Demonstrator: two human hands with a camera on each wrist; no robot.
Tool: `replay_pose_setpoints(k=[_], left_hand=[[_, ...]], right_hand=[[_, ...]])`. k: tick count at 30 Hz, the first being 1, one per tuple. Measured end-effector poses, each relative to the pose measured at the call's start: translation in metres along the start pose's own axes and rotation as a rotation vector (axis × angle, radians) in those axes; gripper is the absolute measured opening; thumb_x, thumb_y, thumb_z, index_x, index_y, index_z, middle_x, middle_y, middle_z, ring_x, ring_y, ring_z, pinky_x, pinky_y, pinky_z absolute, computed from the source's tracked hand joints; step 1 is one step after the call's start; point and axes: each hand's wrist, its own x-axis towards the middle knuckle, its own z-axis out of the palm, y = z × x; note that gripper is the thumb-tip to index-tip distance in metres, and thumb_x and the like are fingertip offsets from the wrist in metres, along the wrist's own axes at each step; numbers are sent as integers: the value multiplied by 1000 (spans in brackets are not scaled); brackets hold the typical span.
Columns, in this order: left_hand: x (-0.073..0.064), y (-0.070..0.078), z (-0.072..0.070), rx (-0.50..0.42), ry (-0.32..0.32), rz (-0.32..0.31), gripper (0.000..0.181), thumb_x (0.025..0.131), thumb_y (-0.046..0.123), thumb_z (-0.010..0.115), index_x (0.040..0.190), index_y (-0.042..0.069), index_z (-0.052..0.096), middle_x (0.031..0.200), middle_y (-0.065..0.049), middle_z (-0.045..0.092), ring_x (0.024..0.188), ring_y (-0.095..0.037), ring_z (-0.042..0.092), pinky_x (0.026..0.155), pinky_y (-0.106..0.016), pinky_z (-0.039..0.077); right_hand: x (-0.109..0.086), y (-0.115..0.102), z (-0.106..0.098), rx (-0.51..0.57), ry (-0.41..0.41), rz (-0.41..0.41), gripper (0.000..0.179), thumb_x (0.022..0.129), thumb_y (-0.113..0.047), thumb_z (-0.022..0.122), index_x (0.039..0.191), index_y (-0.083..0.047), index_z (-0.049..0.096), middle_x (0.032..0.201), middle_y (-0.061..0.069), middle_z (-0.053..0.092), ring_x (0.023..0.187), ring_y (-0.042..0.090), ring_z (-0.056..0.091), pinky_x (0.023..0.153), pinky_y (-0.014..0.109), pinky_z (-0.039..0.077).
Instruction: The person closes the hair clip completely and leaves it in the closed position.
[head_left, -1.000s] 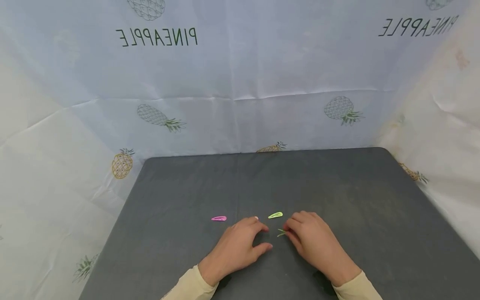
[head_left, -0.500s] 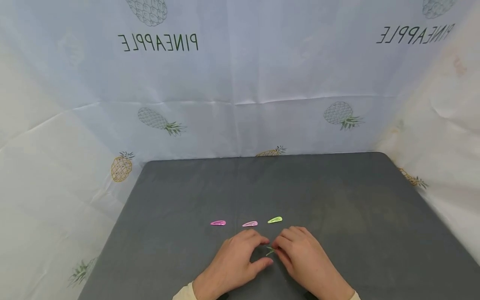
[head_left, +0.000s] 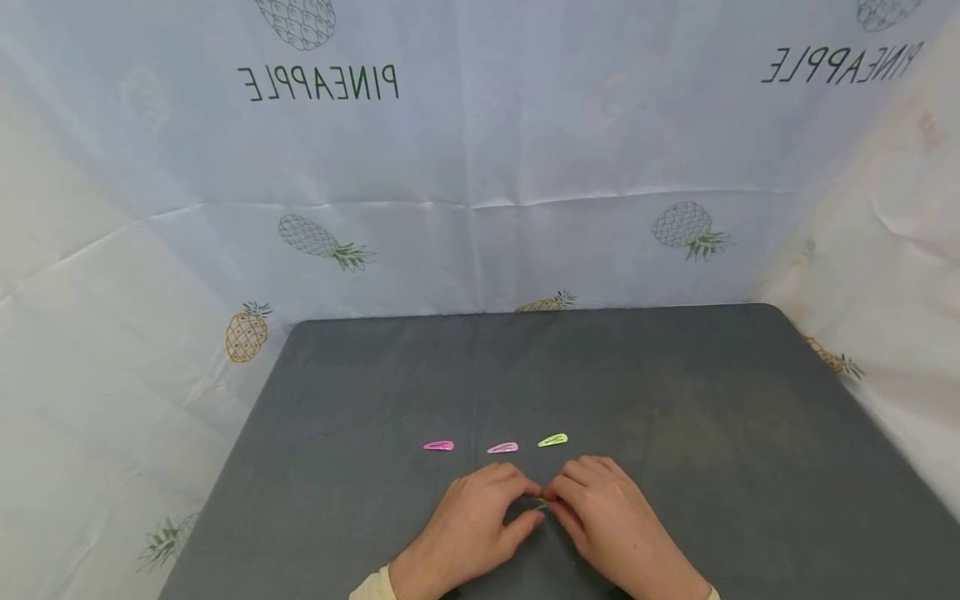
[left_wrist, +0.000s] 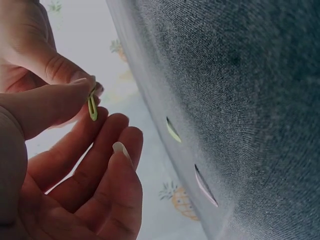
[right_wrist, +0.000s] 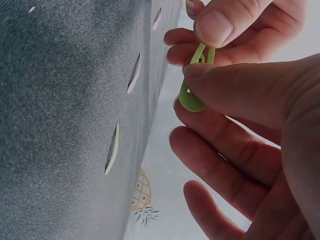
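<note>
Between thumb and index finger, my right hand (head_left: 603, 521) pinches a green snap hair clip (right_wrist: 192, 97) near its rounded wide end. The clip's two legs stand apart in a V, pointing at my left hand (head_left: 480, 521). That hand's thumb and index finger curve around the legs with a gap between them in the head view; its thumb overlaps the leg ends in the right wrist view. Beyond the hands lie a dark pink clip (head_left: 438, 446), a light pink clip (head_left: 502, 447) and a yellow-green clip (head_left: 552, 439), in a loose row on the table.
The dark grey table (head_left: 360, 375) has rounded far corners. A pale curtain (head_left: 480, 142) with pineapple prints and mirrored lettering hangs behind it and along both sides.
My right hand has brought the green clip leftward and nearer to me, so both hands' fingertips now meet around it. The light pink clip, mostly covered by my left hand before, shows fully.
</note>
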Motion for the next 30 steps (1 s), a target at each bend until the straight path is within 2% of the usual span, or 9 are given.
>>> replay_pose_setpoints(k=[5, 14, 22, 30], left_hand=[[0, 0, 0, 9, 20, 3, 13, 94, 29, 85, 105, 25, 80, 99, 13, 75, 90, 1, 69, 76, -20, 56], [0, -1, 0, 3, -1, -17, 11, 95, 28, 85, 105, 26, 80, 98, 15, 75, 89, 2, 69, 77, -20, 57], [-1, -2, 1, 25, 25, 2, 10, 93, 27, 85, 102, 27, 80, 96, 16, 75, 88, 2, 69, 76, -19, 56], [-1, -1, 1, 22, 2, -5, 7, 95, 25, 83, 101, 26, 81, 94, 17, 74, 87, 4, 69, 76, -19, 56]], right_hand=[[0, 0, 0, 5, 3, -4, 24, 81, -20, 94, 90, -30, 75, 83, -20, 62, 81, 1, 59, 89, 37, 57], [0, 1, 0, 16, -26, 17, 23, 82, -20, 94, 91, -31, 75, 84, -21, 62, 82, -1, 60, 89, 37, 57], [0, 3, 2, 15, 8, -25, 26, 80, -17, 94, 90, -30, 74, 83, -20, 62, 81, 0, 60, 88, 36, 57], [0, 5, 4, 22, 20, -50, 27, 79, -15, 94, 90, -28, 73, 82, -19, 61, 80, 0, 60, 88, 36, 57]])
